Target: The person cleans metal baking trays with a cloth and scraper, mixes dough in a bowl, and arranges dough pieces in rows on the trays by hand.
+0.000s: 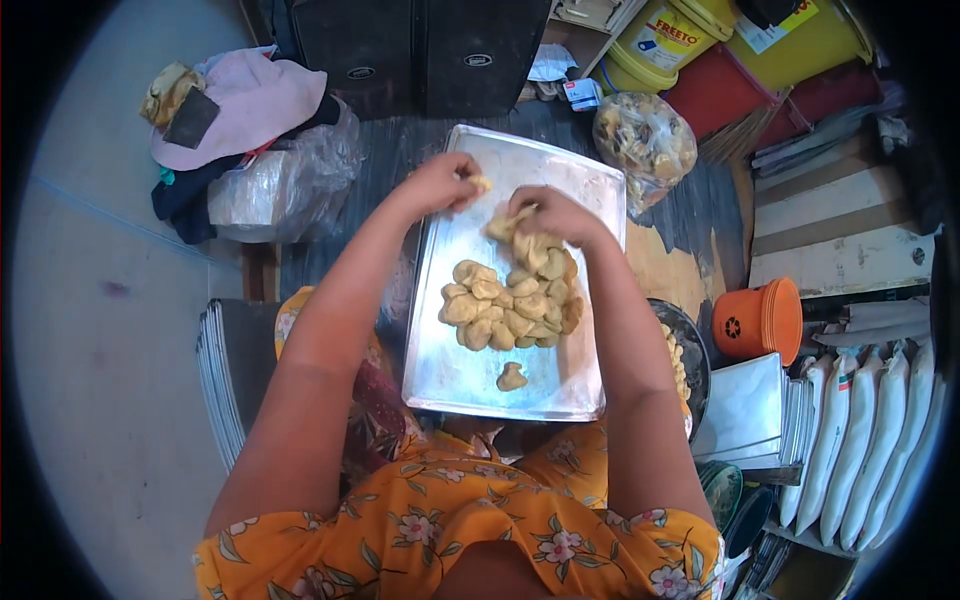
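A heap of pale yellow-brown, rounded, dough-like pieces (487,312) lies in the middle of a shiny metal tray (450,385). One separate dough-like piece (511,377) sits nearer to me. Over the tray's far left part, my left hand (443,186) pinches a small pale dough-like piece (482,184) at its fingertips. My right hand (557,214) is closed on a larger dough-like piece (507,224), just beyond the heap's far end. That hand's fingers partly cover the piece, and its lower edge cannot be told apart from the heap.
Beside my right forearm stands a dark bowl (697,345) holding small pale pieces. Beyond the tray are a filled clear bag (645,145) and black speakers (470,60). Orange buckets (758,320) and white sacks (850,440) stand at right; a pink hat (245,105) tops a pile at left.
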